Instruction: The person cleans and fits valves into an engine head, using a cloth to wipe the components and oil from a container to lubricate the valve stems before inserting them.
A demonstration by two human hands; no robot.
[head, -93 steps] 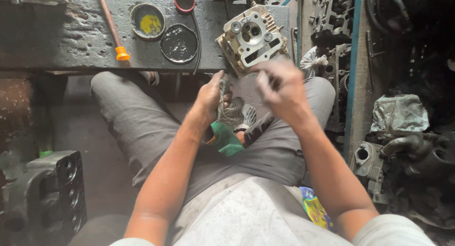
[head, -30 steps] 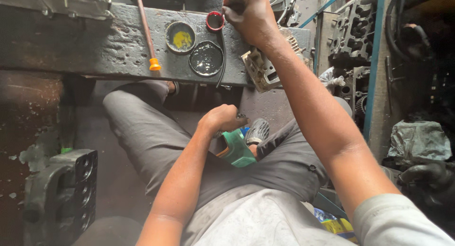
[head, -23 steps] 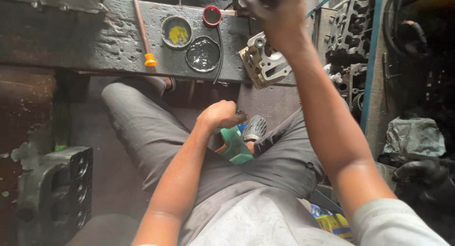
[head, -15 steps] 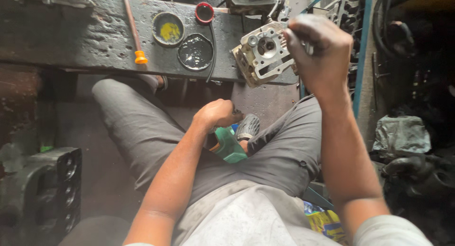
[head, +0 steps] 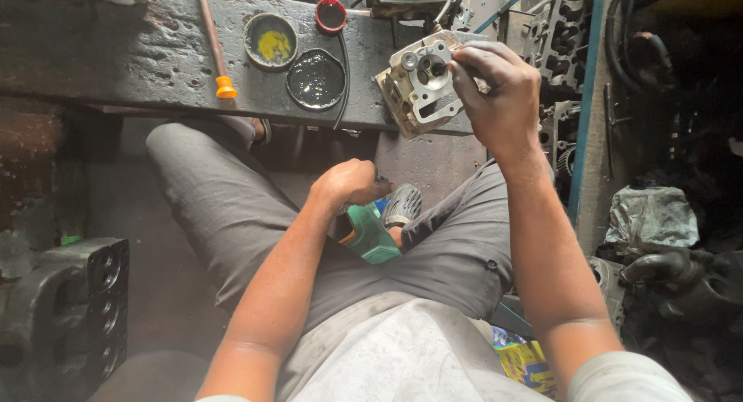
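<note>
Right hand (head: 495, 85) pinching a small part at the cylinder head (head: 422, 81), propped on the worktop (head: 116, 46) edge. Left hand (head: 348, 187) closed around a green power tool (head: 370, 232) in the lap. Probably fitting a valve; needs steady seating. Grimy worktop with two paste tins (head: 271, 40), an orange-handled screwdriver (head: 213, 38); cluttered engine workshop.

Dim light over my lap; the pale cylinder head (head: 422, 81) catches the most, sharp and unblurred. Right of it everything sinks into near-black shadow. Left of it, the oily dish (head: 316, 78) shows faint glare.
</note>
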